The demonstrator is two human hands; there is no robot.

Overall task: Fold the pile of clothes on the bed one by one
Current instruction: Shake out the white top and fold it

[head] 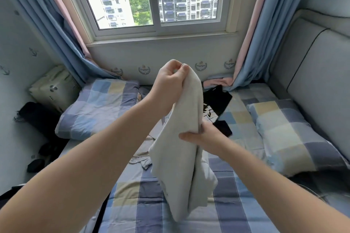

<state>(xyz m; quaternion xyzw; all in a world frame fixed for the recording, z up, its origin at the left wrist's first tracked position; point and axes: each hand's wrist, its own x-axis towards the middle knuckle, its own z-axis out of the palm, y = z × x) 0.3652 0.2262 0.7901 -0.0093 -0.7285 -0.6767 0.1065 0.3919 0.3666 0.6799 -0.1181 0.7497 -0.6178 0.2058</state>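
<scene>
A pale off-white garment (180, 166) hangs in the air over the middle of the checked bed (144, 204). My left hand (168, 85) pinches its top edge, raised high. Lower down, my right hand (200, 136) grips the garment's right side about halfway along its length. Its bottom end hangs close above the sheet. Behind it, a black garment with a white print (217, 100) lies flat on the bed, and a light crumpled garment (144, 155) lies just left of the hanging one.
A checked pillow (98, 106) lies at the left and another (289, 134) at the right by the padded headboard (312, 81). Dark items (36, 117) and a white bag (55, 87) sit along the left wall. Curtains flank the window behind.
</scene>
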